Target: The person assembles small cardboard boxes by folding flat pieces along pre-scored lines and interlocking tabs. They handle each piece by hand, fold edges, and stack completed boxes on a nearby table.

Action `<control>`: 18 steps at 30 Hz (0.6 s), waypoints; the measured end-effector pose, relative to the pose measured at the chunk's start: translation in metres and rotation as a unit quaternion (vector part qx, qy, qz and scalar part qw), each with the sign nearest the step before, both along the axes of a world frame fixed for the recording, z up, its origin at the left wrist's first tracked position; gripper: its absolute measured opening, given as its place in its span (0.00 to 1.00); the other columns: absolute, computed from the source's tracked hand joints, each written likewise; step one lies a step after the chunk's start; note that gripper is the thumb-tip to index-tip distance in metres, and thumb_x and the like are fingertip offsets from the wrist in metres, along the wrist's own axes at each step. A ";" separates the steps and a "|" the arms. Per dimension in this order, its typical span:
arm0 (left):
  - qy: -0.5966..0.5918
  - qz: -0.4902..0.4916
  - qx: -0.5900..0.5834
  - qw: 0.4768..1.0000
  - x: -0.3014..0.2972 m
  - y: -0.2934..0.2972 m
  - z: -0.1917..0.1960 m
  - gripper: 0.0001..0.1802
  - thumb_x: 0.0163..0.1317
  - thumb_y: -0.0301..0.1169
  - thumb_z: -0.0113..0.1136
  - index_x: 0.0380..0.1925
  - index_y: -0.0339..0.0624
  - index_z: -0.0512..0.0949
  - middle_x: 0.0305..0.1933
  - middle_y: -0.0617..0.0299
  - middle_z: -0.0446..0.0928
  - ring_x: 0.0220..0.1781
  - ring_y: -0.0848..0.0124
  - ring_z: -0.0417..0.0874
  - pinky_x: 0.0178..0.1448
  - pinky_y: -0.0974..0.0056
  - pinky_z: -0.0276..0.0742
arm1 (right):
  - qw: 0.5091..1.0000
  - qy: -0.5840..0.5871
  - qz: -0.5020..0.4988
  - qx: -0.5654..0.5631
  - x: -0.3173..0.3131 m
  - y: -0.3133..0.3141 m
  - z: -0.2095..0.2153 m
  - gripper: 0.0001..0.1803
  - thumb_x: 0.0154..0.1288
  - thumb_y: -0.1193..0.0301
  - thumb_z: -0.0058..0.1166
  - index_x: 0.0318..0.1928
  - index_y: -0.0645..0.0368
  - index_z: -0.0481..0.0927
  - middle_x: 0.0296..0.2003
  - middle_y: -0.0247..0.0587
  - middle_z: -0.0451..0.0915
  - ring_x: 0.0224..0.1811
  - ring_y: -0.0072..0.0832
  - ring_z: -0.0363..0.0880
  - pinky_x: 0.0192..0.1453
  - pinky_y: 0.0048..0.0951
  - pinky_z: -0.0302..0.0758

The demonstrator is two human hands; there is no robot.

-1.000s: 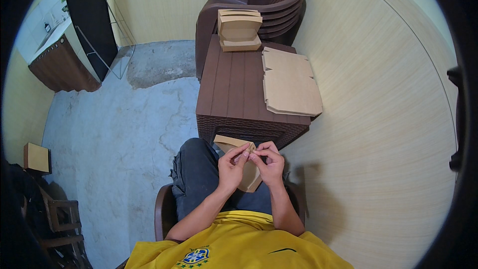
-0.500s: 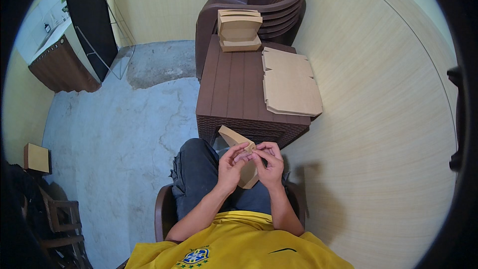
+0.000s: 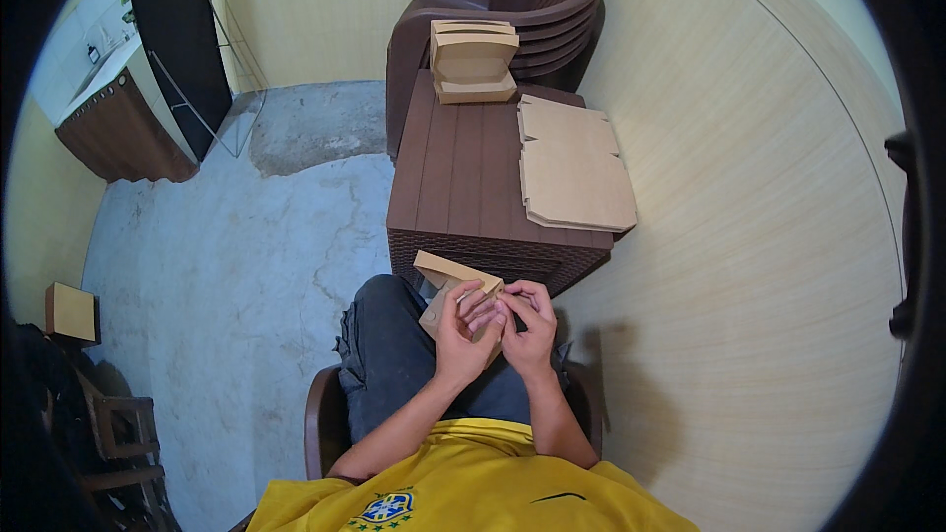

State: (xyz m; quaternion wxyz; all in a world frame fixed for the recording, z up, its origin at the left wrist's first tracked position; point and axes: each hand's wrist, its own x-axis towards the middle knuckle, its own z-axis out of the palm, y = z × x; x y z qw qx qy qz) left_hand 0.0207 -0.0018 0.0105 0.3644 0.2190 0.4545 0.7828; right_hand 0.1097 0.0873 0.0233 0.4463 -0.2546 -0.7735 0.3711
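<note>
I hold a half-folded brown cardboard box [image 3: 455, 288] over my lap, just short of the dark brown bench [image 3: 463, 177]. My left hand [image 3: 459, 333] curls around its underside; my right hand [image 3: 529, 327] pinches its near edge. Flat cardboard blanks [image 3: 574, 166] lie on the bench, folded boxes [image 3: 473, 61] beyond.

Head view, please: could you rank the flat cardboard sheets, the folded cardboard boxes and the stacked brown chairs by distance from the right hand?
From the right hand:
1. Flat tan cardboard sheets, on the brown table's right side.
2. Folded tan cardboard boxes, at the table's far end.
3. Stacked brown plastic chairs, behind the table.
</note>
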 end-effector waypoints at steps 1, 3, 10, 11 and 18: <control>0.014 0.007 -0.010 1.000 0.002 0.000 0.001 0.36 0.72 0.18 0.71 0.76 0.40 0.66 0.69 0.48 0.78 0.70 0.63 0.85 0.74 0.60 0.82 | 1.000 -0.007 -0.003 0.006 -0.001 -0.001 0.000 0.11 0.69 0.84 0.68 0.50 0.66 0.91 0.52 0.47 0.82 0.53 0.35 0.87 0.59 0.33 0.83; 0.027 0.014 -0.018 0.999 0.006 0.001 0.001 0.36 0.72 0.19 0.72 0.75 0.40 0.66 0.68 0.48 0.79 0.69 0.64 0.85 0.73 0.60 0.82 | 1.000 -0.011 -0.010 0.007 -0.001 -0.001 0.000 0.11 0.69 0.84 0.69 0.50 0.66 0.91 0.52 0.47 0.82 0.53 0.36 0.87 0.58 0.33 0.84; 0.020 0.075 -0.069 0.995 0.004 0.012 -0.006 0.33 0.72 0.21 0.73 0.73 0.38 0.69 0.64 0.47 0.83 0.64 0.66 0.87 0.70 0.61 0.84 | 0.999 -0.005 -0.029 0.023 -0.008 -0.001 -0.004 0.09 0.70 0.83 0.68 0.49 0.66 0.91 0.54 0.49 0.83 0.52 0.38 0.88 0.59 0.35 0.84; -0.003 0.075 -0.064 0.995 0.004 0.012 -0.007 0.33 0.72 0.21 0.73 0.73 0.37 0.69 0.64 0.46 0.84 0.64 0.66 0.87 0.70 0.61 0.84 | 0.999 -0.010 -0.032 0.023 -0.008 -0.002 -0.004 0.08 0.70 0.83 0.68 0.48 0.67 0.91 0.55 0.50 0.84 0.52 0.38 0.88 0.60 0.36 0.84; 0.005 0.093 -0.091 0.991 0.004 0.009 -0.010 0.35 0.70 0.22 0.76 0.73 0.38 0.69 0.61 0.49 0.83 0.61 0.67 0.87 0.69 0.63 0.84 | 0.999 -0.018 -0.035 0.003 -0.008 -0.007 -0.006 0.08 0.70 0.82 0.68 0.48 0.68 0.90 0.52 0.52 0.88 0.53 0.41 0.90 0.60 0.37 0.85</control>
